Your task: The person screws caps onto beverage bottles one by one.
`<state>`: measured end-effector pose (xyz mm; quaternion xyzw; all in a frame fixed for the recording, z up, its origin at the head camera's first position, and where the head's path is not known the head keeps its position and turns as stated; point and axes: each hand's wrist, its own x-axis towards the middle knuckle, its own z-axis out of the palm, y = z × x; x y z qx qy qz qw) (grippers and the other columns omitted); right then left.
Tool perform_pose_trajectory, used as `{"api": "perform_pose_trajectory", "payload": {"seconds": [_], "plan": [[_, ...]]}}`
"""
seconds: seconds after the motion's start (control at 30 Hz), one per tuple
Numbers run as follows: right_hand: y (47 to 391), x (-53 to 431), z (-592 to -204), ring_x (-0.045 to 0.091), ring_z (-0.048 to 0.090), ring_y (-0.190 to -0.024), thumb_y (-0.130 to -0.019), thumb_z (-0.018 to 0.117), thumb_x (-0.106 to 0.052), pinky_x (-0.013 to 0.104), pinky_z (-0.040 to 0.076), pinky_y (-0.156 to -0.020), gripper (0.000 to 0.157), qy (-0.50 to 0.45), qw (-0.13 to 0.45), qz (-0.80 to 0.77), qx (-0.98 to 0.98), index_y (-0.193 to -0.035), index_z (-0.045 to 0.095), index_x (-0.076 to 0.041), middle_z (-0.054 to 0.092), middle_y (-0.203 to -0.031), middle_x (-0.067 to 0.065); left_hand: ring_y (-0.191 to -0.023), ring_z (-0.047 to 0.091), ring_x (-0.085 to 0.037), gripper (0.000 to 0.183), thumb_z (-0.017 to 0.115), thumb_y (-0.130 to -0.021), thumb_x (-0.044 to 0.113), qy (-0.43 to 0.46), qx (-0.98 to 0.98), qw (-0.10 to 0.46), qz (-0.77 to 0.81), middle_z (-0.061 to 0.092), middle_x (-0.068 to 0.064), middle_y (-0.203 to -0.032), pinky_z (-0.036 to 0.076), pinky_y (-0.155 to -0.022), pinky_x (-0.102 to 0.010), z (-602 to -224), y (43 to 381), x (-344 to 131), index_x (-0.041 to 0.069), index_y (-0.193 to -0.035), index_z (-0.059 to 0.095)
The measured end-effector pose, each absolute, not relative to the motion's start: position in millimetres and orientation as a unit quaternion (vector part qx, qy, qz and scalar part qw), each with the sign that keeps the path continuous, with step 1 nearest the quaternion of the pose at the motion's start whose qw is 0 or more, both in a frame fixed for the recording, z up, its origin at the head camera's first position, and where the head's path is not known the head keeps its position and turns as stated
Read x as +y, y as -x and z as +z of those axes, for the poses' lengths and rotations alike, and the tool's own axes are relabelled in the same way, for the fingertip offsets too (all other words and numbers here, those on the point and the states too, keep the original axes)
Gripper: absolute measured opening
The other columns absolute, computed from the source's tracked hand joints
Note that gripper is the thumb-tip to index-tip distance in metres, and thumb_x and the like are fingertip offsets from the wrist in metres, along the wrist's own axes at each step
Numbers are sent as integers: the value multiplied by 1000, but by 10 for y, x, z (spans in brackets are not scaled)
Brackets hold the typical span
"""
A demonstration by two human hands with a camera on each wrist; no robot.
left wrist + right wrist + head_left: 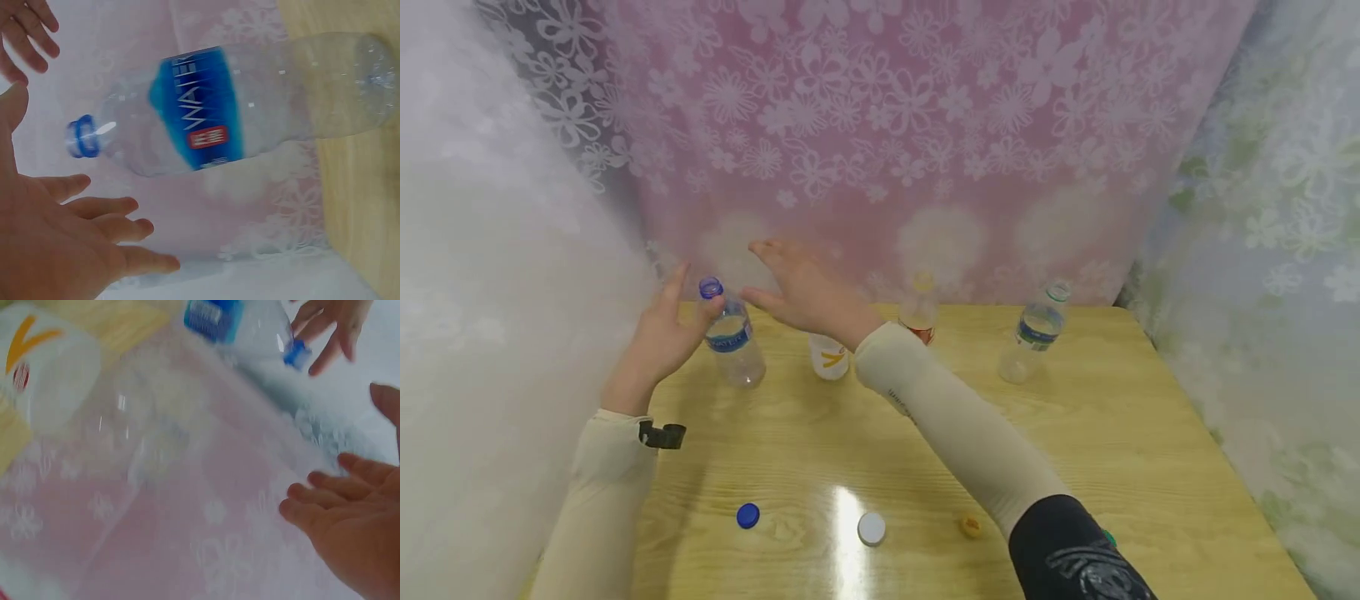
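A clear plastic water bottle (pixel 737 346) with a blue label and blue neck stands at the back left of the table. Close on its left is my left hand (pixel 658 342), fingers spread and thumb overlapping the bottle's shoulder in the head view. In the left wrist view that hand (pixel 69 237) has nothing in its grasp and shows apart from the bottle (pixel 200 109). My right hand (pixel 812 292) reaches in from the right with fingers extended, above a bottle with a white base and orange mark (pixel 830 358). The right wrist view shows this palm (pixel 356 519) bare, fingers relaxed.
Farther right stand a yellow-necked bottle (pixel 920 312), partly behind my right arm, and a green-necked bottle (pixel 1035 337). Along the front lie a blue cap (pixel 748 516), a white cap (pixel 872 529), a yellow cap (pixel 971 527) and a half-hidden green cap (pixel 1109 538). Floral curtains (pixel 880 125) enclose the table.
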<state>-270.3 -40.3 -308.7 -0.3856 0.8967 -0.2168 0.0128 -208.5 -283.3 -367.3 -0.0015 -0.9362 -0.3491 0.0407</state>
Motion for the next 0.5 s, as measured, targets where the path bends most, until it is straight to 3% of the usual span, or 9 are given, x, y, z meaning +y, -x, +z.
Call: {"api": "perform_pose_trajectory", "payload": {"seconds": [0.07, 0.13, 0.23, 0.33, 0.4, 0.5], "plan": [[2677, -542, -3199, 29, 28, -162, -109, 54, -51, 45, 27, -133, 77, 377, 30, -225, 898, -169, 24, -14, 27, -174, 11, -147, 27, -67, 95, 44, -104, 69, 3, -936, 26, -351, 20, -38, -168, 25, -117, -83, -3755, 2103, -2846, 29, -170, -11], [2663, -657, -3310, 29, 33, -159, -109, 54, -51, 44, 30, -132, 78, 368, 40, -241, 897, -169, 23, -12, 28, -174, 12, -143, 32, -69, 92, 43, -106, 67, 9, -936, 22, -351, 23, -39, -166, 29, -115, -83, -3819, 2115, -2861, 29, -170, -10], [2665, -788, -3441, 27, 42, -154, -108, 55, -50, 39, 35, -129, 80, 356, 58, -266, 894, -169, 22, -11, 32, -173, 10, -147, 27, -67, 85, 43, -109, 60, 25, -930, 29, -365, 13, -29, -173, 28, -116, -83, -3891, 2117, -2899, 28, -171, -6], [2680, -864, -3553, 23, 63, -135, -109, 58, -43, 36, 46, -121, 78, 353, 74, -284, 888, -168, 23, -8, 47, -164, 11, -153, 22, -62, 79, 41, -111, 56, 40, -920, 31, -388, 9, -22, -176, 25, -118, -82, -3963, 2116, -2948, 27, -171, -3], [2689, -890, -3615, 21, 72, -116, -109, 58, -38, 35, 54, -112, 76, 357, 81, -286, 886, -168, 23, -6, 60, -150, 12, -155, 22, -59, 76, 39, -112, 54, 46, -913, 30, -404, 10, -21, -176, 24, -118, -81, -4009, 2113, -2975, 26, -171, 1], [2708, -915, -3701, 22, 73, -112, -110, 56, -32, 34, 56, -109, 70, 365, 73, -278, 885, -166, 26, -4, 65, -141, 13, -154, 25, -59, 72, 37, -113, 50, 51, -906, 36, -419, 19, -26, -173, 25, -118, -81, -4075, 2112, -3004, 22, -171, 6]]}}
